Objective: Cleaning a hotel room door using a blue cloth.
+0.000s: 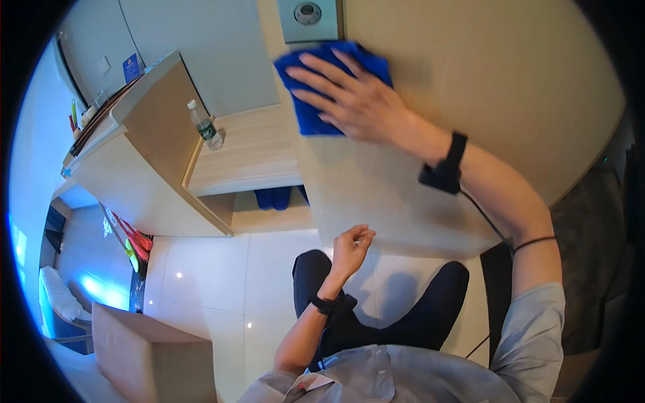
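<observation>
My right hand (355, 98) lies spread over a blue cloth (315, 121) and presses it flat against a light wood-veneer panel (478, 75). The cloth's top edge is just below a metal plate (308, 32) with a round fitting. Low in front of me, near my knee, my left hand (351, 250) hangs with bent fingers; nothing shows in it. Both wrists wear black bands, the right one with a small box and a cable.
Left of the panel, a plastic bottle (205, 128) stands on a wooden shelf (247, 151), with blue slippers (272, 198) in the space below. Farther left are a desk (146, 191) and an upholstered chair (151, 347). A dark bed or cover (584, 252) lies at right.
</observation>
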A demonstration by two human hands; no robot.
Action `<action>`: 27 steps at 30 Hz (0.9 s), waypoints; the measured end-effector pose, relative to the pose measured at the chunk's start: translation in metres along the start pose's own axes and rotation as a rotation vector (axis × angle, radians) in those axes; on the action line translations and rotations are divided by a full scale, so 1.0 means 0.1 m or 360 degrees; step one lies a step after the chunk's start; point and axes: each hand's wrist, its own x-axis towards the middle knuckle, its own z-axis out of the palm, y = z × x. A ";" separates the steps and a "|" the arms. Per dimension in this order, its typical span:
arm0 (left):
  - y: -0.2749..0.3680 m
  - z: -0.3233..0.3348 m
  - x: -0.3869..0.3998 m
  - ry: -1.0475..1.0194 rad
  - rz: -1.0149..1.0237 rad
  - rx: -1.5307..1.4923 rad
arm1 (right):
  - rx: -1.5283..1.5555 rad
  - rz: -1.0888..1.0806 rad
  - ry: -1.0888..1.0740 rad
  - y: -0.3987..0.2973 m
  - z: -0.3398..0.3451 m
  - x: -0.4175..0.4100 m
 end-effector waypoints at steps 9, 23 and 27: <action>-0.07 0.00 -0.12 -0.0034 -0.0299 -0.0427 | -0.0119 0.0005 0.0144 -0.22 0.43 0.20; -0.28 0.03 -0.55 -0.0047 -0.0472 -0.0581 | 0.0147 -0.0305 -0.0548 -2.01 1.57 -1.83; -0.42 -0.35 -0.43 0.0251 -0.0387 -0.0511 | 0.0601 0.0229 -0.0127 -1.29 0.94 -1.03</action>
